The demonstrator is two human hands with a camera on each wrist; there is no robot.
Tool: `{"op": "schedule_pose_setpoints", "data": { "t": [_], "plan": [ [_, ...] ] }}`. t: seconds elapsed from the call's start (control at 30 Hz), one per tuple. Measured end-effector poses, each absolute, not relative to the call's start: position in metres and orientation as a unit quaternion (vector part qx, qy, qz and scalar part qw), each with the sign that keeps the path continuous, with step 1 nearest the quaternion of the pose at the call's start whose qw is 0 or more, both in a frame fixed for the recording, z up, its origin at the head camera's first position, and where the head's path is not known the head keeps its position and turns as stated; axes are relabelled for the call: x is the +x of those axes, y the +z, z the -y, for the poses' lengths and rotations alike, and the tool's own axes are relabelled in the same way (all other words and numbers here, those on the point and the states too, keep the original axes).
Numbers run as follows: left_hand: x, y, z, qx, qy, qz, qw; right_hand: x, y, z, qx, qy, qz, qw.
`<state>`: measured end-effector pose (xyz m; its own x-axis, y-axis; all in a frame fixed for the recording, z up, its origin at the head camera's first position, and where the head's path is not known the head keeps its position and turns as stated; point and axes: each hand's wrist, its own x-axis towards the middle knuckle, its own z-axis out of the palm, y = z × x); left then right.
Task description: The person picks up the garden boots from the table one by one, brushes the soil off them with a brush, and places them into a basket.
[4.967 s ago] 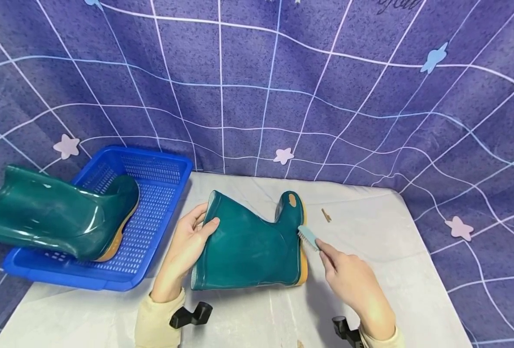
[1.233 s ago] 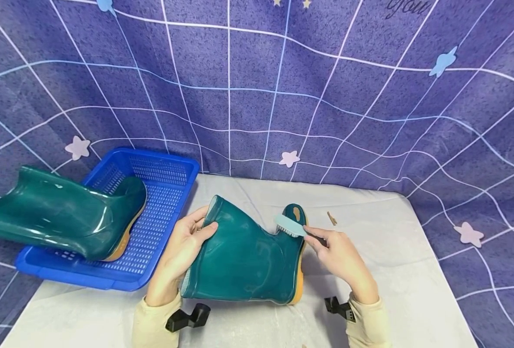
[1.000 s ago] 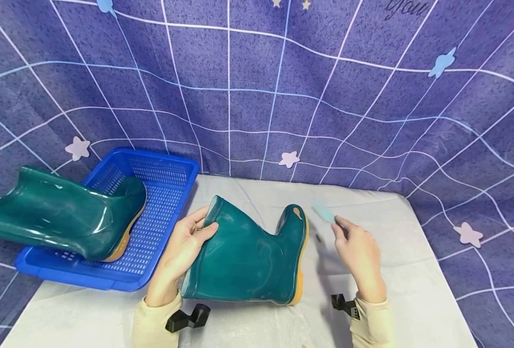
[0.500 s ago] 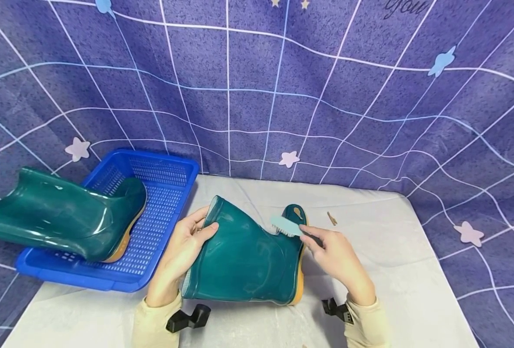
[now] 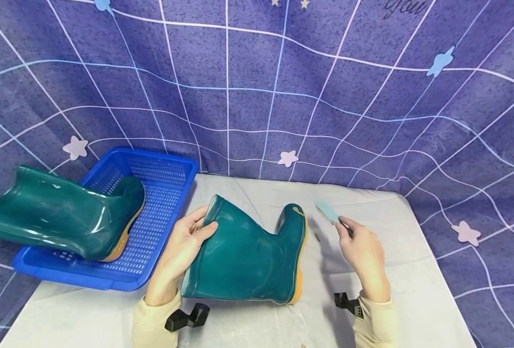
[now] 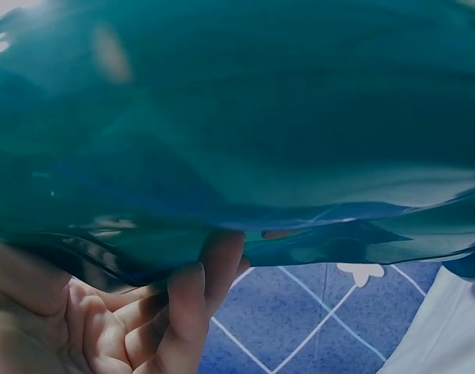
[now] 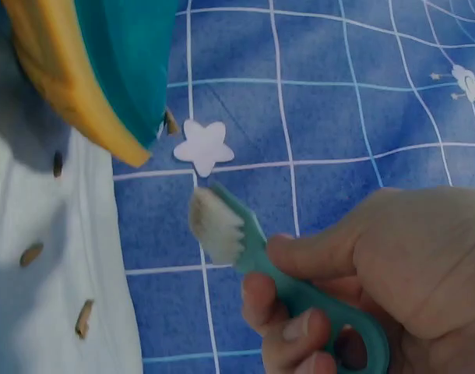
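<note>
A green rubber boot [image 5: 244,251] with a yellow sole lies on its side in the head view, toe pointing up and away. My left hand [image 5: 189,244] grips the rim of its shaft, thumb on the outer face and fingers reaching inside. A thin tan smear [image 5: 298,210] shows on the toe. My right hand [image 5: 363,251] holds a small light-green brush [image 5: 326,211] by its handle, right of the toe and apart from it. In the right wrist view its pale bristles [image 7: 214,224] face the boot's toe and sole.
A second green boot [image 5: 61,212] lies across a blue plastic basket [image 5: 122,282] at left, its shaft overhanging the side. Small brown bits [image 7: 83,319] are scattered on the white-covered table [image 5: 361,203] beside the sole. Behind hangs a purple gridded cloth [image 5: 257,111].
The brush has swung from the boot's instep out to the right, after similar back-and-forth strokes. The toe's tan patch is smaller than five seconds ago. My left hand keeps its grip on the boot.
</note>
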<state>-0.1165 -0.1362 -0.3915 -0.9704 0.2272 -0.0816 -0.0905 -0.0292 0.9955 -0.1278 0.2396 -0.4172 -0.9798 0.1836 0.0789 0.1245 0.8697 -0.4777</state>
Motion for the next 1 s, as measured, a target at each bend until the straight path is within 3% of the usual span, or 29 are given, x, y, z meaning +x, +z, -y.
{"op": "schedule_pose_setpoints", "data": {
  "t": [0.17,0.33,0.47,0.73,0.9,1.0],
  "plan": [
    [-0.117,-0.39,0.136,0.052,0.715,-0.688,0.112,-0.131,-0.424,-0.223,0.029,0.263,0.96,0.093],
    [-0.116,-0.39,0.136,0.054,0.717,-0.686,0.112,-0.129,-0.428,-0.195,0.102,0.277,0.954,0.062],
    [-0.116,-0.391,0.136,0.056,0.719,-0.684,0.113,-0.129,-0.429,-0.189,0.064,0.262,0.962,0.048],
    [-0.116,-0.389,0.135,0.06,0.709,-0.693,0.113,-0.129,-0.423,-0.227,-0.14,0.243,0.958,0.066],
    [-0.117,-0.39,0.136,0.058,0.71,-0.693,0.113,-0.13,-0.426,-0.224,-0.073,0.265,0.953,0.13],
    [-0.116,-0.39,0.136,0.055,0.711,-0.692,0.113,-0.133,-0.429,-0.209,0.005,0.28,0.951,0.135]
  ]
}}
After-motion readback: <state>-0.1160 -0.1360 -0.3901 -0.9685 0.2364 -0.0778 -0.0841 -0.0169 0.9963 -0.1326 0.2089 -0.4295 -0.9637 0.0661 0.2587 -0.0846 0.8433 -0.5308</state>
